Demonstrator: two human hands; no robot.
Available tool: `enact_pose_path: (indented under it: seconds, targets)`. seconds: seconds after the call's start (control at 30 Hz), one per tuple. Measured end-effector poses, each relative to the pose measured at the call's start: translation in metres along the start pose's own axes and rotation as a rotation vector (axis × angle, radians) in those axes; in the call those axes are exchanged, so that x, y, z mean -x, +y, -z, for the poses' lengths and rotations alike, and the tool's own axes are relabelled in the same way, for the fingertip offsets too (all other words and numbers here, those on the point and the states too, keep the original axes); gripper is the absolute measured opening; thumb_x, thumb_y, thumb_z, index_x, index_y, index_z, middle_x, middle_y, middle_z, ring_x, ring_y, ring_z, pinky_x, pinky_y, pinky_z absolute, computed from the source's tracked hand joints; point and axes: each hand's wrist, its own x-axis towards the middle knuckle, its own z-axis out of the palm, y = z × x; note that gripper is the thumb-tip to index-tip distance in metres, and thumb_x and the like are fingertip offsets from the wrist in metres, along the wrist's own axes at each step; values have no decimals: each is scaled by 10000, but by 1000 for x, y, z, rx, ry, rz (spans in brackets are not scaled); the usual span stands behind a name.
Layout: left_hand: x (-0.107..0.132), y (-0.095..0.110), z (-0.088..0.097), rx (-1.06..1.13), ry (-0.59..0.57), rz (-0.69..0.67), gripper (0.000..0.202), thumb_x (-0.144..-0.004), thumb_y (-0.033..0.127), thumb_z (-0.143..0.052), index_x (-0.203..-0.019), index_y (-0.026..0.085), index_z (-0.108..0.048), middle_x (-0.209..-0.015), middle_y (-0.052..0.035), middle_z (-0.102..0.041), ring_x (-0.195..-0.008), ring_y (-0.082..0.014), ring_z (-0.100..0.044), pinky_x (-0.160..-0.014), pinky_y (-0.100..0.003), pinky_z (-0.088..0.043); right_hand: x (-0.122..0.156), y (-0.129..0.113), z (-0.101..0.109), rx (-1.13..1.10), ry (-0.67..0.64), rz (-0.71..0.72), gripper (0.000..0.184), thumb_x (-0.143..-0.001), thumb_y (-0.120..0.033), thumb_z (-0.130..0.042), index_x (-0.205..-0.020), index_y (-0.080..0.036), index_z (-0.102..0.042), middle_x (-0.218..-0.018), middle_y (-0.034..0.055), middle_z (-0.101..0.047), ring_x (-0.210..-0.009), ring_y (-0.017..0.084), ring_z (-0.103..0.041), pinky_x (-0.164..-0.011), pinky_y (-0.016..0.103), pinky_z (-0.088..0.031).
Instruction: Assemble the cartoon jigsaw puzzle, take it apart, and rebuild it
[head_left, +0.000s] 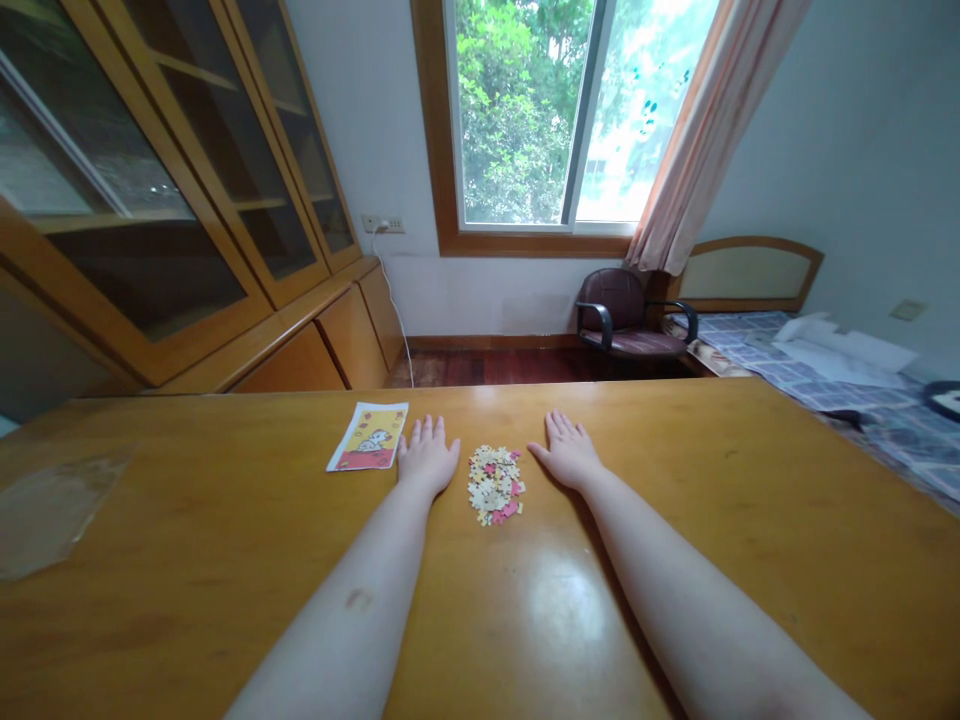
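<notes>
Honey-coloured wooden table (225, 600) runs out from the near edge, with both bare forearms lying along it. The left hand (427, 455) rests flat and open, grasping nothing, just beside a printed picture card (367, 436) of a cartoon animal; the right hand (566, 450) lies just as loose and empty. Between them sits a heap of small jigsaw pieces (493, 484), cream, yellow and pink, none visibly joined. A clear plastic sheet (56, 515) lies off to the left. Farther off stand glass-fronted wooden cabinets (172, 180), a dark office chair (626, 315), a bed (847, 400) and a curtained window (525, 115)
</notes>
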Motion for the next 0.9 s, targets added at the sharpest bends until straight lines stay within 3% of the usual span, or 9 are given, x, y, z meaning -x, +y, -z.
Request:
enact_pose_path:
  seconds: [0.37,0.47,0.57,0.63,0.77,0.9]
  targets:
    - [-1,2,2,88,26,13,667,-893,470,-333,-1473,140,-313,-1568,-123,-212,-1450,-303,-164,-1164,-535,-138,1,2,-1,-67,58,10,777,-895,-564,-403,-1480,-68,-282,-1557,153,-211,-1451,261,-153,-1166,468,-107]
    - [0,7,4,198,84,0,560,-886,425,-393,-1374,162,-472,-1506,-126,-371,-1409,-314,-280,-1152,-543,-175,1,3,-1,-138,132,23,670,-893,-496,-462,-1427,-97,-398,-1518,161,-321,-1420,288,-247,-1154,490,-150]
    - [3,12,7,380,113,-123,387,-883,319,-414,-1179,197,-631,-1290,-85,-614,-1255,-256,-499,-1133,-470,-270,2,0,0,-294,203,88,466,-902,-354,-475,-1312,-143,-542,-1358,136,-545,-1281,254,-467,-1096,420,-311]
    - [5,15,9,482,81,-221,335,-875,282,-425,-1086,213,-676,-1183,-59,-676,-1163,-220,-567,-1109,-415,-324,3,-3,1,-396,217,173,384,-883,-278,-491,-1228,-158,-612,-1220,114,-642,-1145,220,-572,-1019,359,-405]
    - [10,20,9,508,37,-384,326,-877,308,-439,-1077,245,-689,-1201,-34,-668,-1176,-209,-553,-1127,-423,-288,7,-9,0,-452,195,364,283,-836,-178,-512,-1013,-205,-731,-1068,66,-698,-1035,195,-609,-979,334,-437]
    - [15,24,9,407,-49,-462,393,-894,394,-431,-1223,299,-623,-1406,-31,-519,-1339,-232,-400,-1154,-484,-198,7,-10,-1,-430,183,384,298,-805,-122,-509,-903,-227,-771,-1112,64,-676,-1070,199,-590,-1014,345,-418]
